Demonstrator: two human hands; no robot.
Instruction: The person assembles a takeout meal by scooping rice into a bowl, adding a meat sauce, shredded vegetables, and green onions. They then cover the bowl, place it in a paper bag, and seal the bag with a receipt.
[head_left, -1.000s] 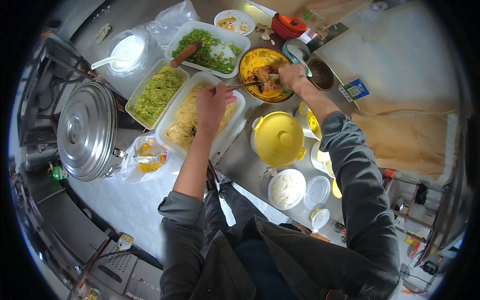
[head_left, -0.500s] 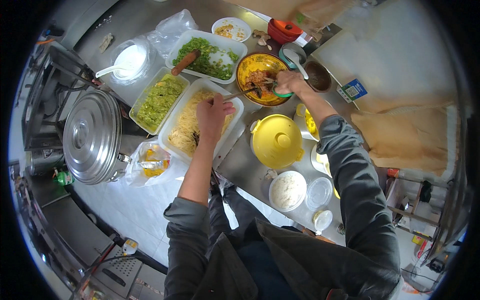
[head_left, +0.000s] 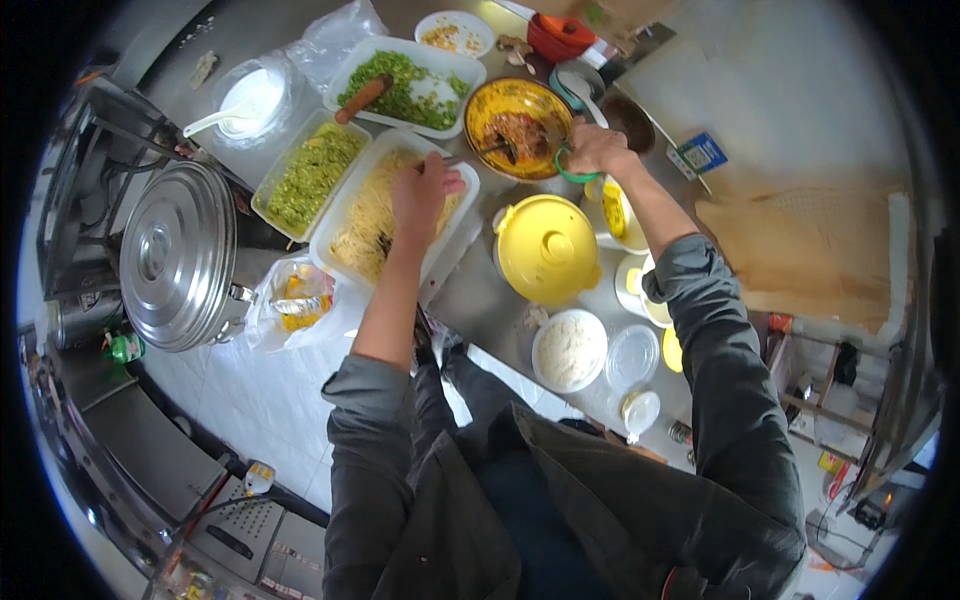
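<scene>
The left hand [head_left: 418, 192] was down in the white tray of pale noodles [head_left: 372, 215], fingers curled into a pinch around a clump — though how much it had gathered could not be told. Just to that grip's right, the right hand [head_left: 597, 148] was closed on a green-handled utensil [head_left: 562, 165], its tip dipped into the yellow bowl [head_left: 515, 115] of brown filling. By my reading, the bowl was partly filled and the noodles had not reached it — the portion looked about midway, with the yellow lidded pot [head_left: 547, 247] shut below both hands.

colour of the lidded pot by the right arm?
Yellow pot, lid included; head view.
</scene>
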